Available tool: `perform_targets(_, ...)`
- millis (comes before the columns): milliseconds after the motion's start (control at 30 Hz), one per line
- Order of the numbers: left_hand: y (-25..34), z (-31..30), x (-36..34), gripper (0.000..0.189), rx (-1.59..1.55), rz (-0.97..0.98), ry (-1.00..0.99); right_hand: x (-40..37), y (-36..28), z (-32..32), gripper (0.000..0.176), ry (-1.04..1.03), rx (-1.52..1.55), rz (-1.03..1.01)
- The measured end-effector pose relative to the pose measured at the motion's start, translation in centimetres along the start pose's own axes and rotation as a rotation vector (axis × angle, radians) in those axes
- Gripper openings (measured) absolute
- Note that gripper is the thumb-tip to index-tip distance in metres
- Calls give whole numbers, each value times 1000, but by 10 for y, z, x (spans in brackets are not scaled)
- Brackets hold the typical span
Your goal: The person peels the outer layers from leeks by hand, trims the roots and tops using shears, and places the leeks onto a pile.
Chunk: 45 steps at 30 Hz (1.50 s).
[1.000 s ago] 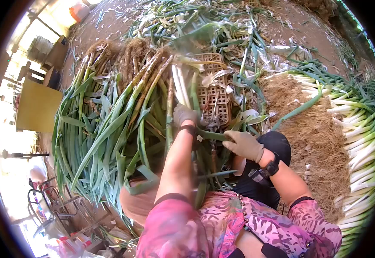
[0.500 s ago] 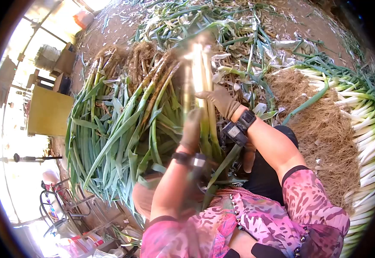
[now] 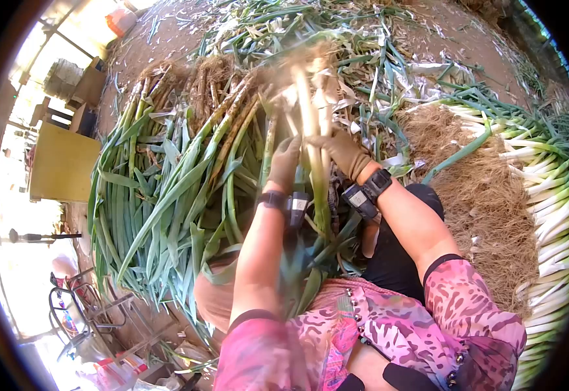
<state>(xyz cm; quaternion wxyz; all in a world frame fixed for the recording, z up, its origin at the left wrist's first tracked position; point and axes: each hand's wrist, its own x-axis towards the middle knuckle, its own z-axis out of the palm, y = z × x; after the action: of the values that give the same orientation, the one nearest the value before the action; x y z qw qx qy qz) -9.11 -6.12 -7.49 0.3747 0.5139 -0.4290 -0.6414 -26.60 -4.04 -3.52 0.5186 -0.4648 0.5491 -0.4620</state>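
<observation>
Both hands wear brown gloves and work at a few long leeks (image 3: pixel 313 156) held upright in the middle of the view, white ends and blurred roots pointing away from me. My right hand (image 3: pixel 344 153) is closed round the white stalks. On their left side, my left hand (image 3: pixel 285 161) is closed on a leek stalk, its fingers pinched together. Close by on the left lies a large heap of untrimmed leeks (image 3: pixel 167 189) with brown, dirty stalks and roots.
Cleaned leeks (image 3: pixel 555 215) form a long row on the right, their roots (image 3: pixel 477 195) toward me. Peeled leaves (image 3: pixel 363 39) cover the ground ahead. A yellow board (image 3: pixel 66 163) and a metal-framed cart (image 3: pixel 92 303) stand at the left.
My left hand has risen slightly along the stalks, its fingers now pinched. The held leeks have shifted and spread apart a little; my right hand has moved slightly right.
</observation>
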Motion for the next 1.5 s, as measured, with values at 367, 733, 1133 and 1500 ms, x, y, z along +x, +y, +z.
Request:
perform_targets(367, -57, 31, 32, 39, 866, -160, 142, 2, 123, -31, 31, 260, 123, 287)
perform_targets(733, -82, 38, 36, 46, 509, -62, 20, 3, 29, -17, 39, 200, -50, 331)
perform_targets(1133, 26, 13, -35, 32, 60, -154, -279, -16, -21, -81, 27, 281, 656, 240)
perform_targets(1500, 54, -10, -125, 30, -69, 35, -341, -48, -87, 29, 34, -302, -621, -571)
